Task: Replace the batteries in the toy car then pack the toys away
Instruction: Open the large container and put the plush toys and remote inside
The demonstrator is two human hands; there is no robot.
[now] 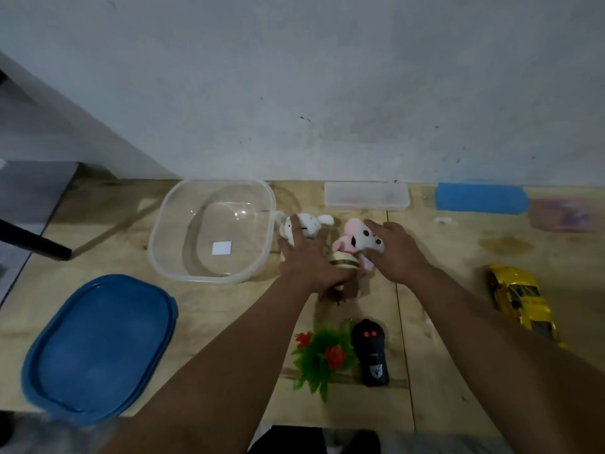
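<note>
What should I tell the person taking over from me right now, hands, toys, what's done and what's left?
Left hand rests with spread fingers on the white plush. Right hand lies on the pink and white plush.
Clear tub holds no toys; its blue lid lies off, near left.
Yellow toy car sits at right, black remote and plastic plant near the front edge.
Done: no toy packed. Battery swap cannot be judged.
Left: put all the toys into the tub, fit the lid.
</note>
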